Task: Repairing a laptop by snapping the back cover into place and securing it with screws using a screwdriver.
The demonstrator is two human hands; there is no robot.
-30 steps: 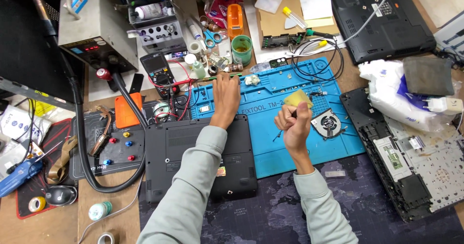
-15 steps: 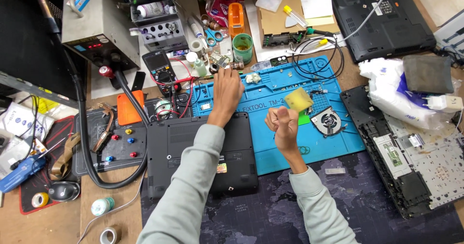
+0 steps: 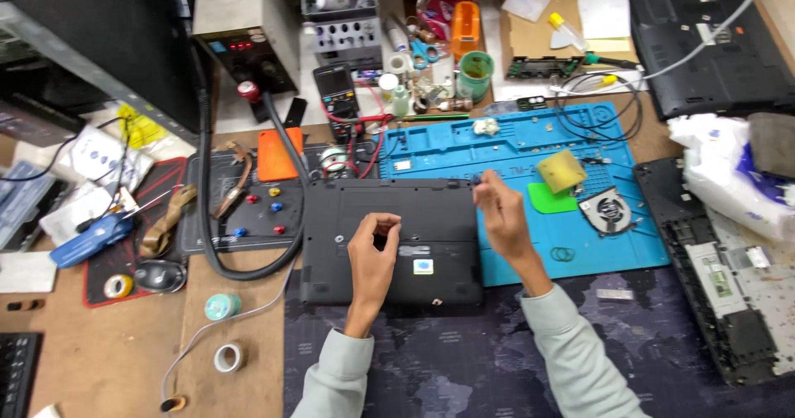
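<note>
- At the left of the bench, a black hose (image 3: 217,219) curves down past a black parts tray (image 3: 232,207); tape rolls (image 3: 222,306) lie below it.
- At centre, the black laptop (image 3: 391,240) lies bottom-up, half on the blue mat (image 3: 530,149), its long axis running left to right.
- The left hand (image 3: 373,257) hovers over the laptop's base, forearm rising from the lower edge, thumb and fingers curled together in a pinch. Whether it grips anything cannot be told.
- The right hand (image 3: 501,215) stands over the laptop's right rear corner, fingertips pinched near the edge; anything held there is too small to see.
- Just right, a yellow sponge (image 3: 561,170) rests on the mat, near a fan (image 3: 609,211).
- At far right, a dismantled laptop chassis (image 3: 729,285) is cut off by the frame.
</note>
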